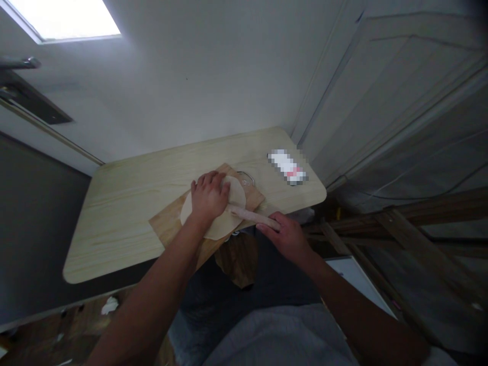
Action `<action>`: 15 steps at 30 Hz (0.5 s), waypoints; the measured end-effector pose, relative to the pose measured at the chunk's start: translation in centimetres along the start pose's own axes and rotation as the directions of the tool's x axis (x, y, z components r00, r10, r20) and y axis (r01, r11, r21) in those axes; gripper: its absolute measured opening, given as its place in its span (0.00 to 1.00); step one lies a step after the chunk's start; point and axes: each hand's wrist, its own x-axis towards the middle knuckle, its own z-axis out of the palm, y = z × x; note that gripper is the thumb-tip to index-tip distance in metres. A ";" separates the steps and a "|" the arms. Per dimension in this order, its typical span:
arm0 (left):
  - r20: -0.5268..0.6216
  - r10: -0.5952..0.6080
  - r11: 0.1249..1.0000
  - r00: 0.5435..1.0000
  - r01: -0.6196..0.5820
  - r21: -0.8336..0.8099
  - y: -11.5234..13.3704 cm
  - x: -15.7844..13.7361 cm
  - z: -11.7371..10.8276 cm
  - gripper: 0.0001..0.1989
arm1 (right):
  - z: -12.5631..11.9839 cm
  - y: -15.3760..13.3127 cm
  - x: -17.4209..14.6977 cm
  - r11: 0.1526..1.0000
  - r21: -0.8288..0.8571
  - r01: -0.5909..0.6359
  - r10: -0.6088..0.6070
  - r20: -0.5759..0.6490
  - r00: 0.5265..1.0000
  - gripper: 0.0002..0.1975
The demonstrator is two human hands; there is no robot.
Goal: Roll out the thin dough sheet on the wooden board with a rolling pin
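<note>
Grey shirt (pixel 282 335) and dark lap nearest, below the board. Dough sheet (pixel 219 229) lies on the board (pixel 165 221), over its middle, probably so it has flat support all round. Left hand (pixel 209 195) palm down on the dough, fingers a bit spread, not closed round anything visible; looks like it steadies or turns the sheet. Right hand (pixel 287 234) just off the board's right side, wrapped round one end of the rolling pin (pixel 255 216); the pin crosses the board edge onto the dough, likely held by the end to leave its length free over the sheet. Far tip ends by the left hand; can't tell if they touch.

Materials: dough pale, thin, smooth, roundish, edge uneven. Pin light wood, slim, straight. Board brown wood, flat, rectangular, set askew, near corner past the table edge, maybe for easier reach. Metal handle (pixel 247 178) at the board's far right side, shiny, looped, seemingly for carrying.

Outward: table (pixel 125 203) under the board, pale wood grain, rounded corners. Pixelated item (pixel 287 166) right of the board, white with some red, identity unclear. White door (pixel 190 76) beyond the board, flat; metal door handle (pixel 26 63) far left of it.
</note>
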 end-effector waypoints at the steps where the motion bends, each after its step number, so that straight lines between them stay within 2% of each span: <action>1: 0.000 0.001 1.000 1.000 -0.001 -0.004 0.0 -0.1 0.0 0.21 | 0.0 0.0 0.0 1.000 -0.007 0.000 0.000 -0.003 1.000 0.19; 9: -0.020 0.001 1.000 1.000 -0.001 0.017 -0.2 -0.5 0.0 0.21 | 0.1 0.0 -0.2 0.999 -0.032 0.015 -0.015 0.000 1.000 0.19; 15: -0.027 0.004 0.999 1.000 -0.003 0.038 0.1 0.4 0.2 0.22 | -0.4 0.0 0.3 0.999 -0.048 0.000 0.000 -0.005 1.000 0.20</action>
